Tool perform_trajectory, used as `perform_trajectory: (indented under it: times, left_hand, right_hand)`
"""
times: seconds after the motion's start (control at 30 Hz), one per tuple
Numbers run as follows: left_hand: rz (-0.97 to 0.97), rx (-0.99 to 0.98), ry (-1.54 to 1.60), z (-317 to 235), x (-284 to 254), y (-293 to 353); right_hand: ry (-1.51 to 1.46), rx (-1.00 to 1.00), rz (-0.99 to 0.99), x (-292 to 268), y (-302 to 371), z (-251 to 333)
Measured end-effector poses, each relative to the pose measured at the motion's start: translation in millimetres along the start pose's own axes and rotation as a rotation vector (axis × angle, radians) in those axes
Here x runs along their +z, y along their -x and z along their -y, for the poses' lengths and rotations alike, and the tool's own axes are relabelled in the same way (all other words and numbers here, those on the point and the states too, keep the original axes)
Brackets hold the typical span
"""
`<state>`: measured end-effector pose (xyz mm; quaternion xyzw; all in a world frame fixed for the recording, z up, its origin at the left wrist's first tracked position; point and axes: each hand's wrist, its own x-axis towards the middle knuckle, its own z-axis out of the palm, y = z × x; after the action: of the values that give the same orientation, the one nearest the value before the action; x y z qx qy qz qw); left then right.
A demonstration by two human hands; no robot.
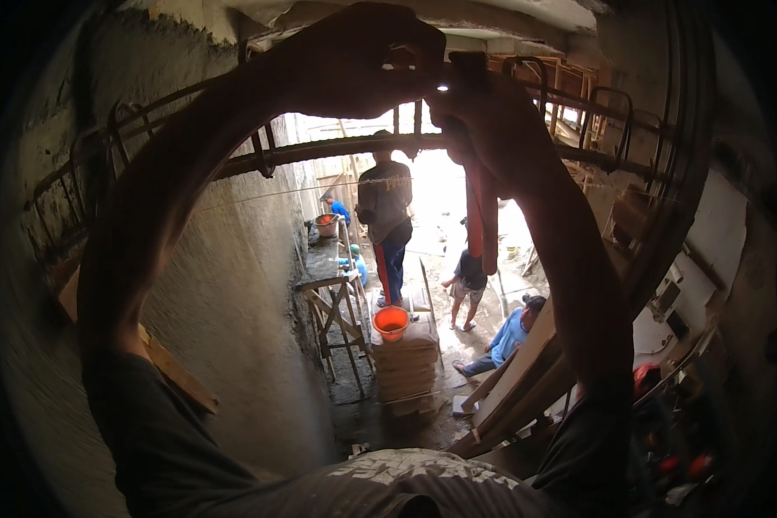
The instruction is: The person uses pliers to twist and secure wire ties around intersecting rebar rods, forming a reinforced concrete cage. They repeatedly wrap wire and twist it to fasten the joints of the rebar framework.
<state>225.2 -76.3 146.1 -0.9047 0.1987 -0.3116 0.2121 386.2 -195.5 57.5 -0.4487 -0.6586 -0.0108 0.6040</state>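
Red-handled, a tool (489, 237) hangs gripped in your right hand (483, 104) at upper centre; your left hand (380, 73) curls beside it, its hold too dark to tell. Steel bars (319, 153) cross the upper frame; just below centre, an orange bucket (391, 335) tops a stack (404, 373).

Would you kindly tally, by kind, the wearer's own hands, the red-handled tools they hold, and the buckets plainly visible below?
Hands: 2 (left hand, right hand)
Tools: 1 (red-handled tool, in the right hand)
Buckets: 2 (nearer orange bucket, farther bucket)
Total: 5
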Motion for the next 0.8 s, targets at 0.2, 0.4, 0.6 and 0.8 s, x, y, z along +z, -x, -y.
perform_trajectory:
  times: [0.2,0.4,0.6,0.8]
  left_hand:
    - [0.038,0.019,0.0,-6.0,-5.1,2.0]
    - [0.016,-0.076,-0.012,-1.5,-13.3,3.6]
    - [0.087,-0.2,-0.536,5.4,-5.8,3.5]
    - [0.248,-0.353,-0.933,7.7,9.8,1.4]
  right_hand:
    - [0.088,0.027,0.069,-9.3,-11.3,-9.6]
    - [-0.088,0.034,0.057,-3.3,-12.3,-7.2]
    - [-0.173,0.133,-0.023,3.0,-9.5,-5.9]
    - [-0.039,0.152,-0.006,0.7,-11.0,0.4]
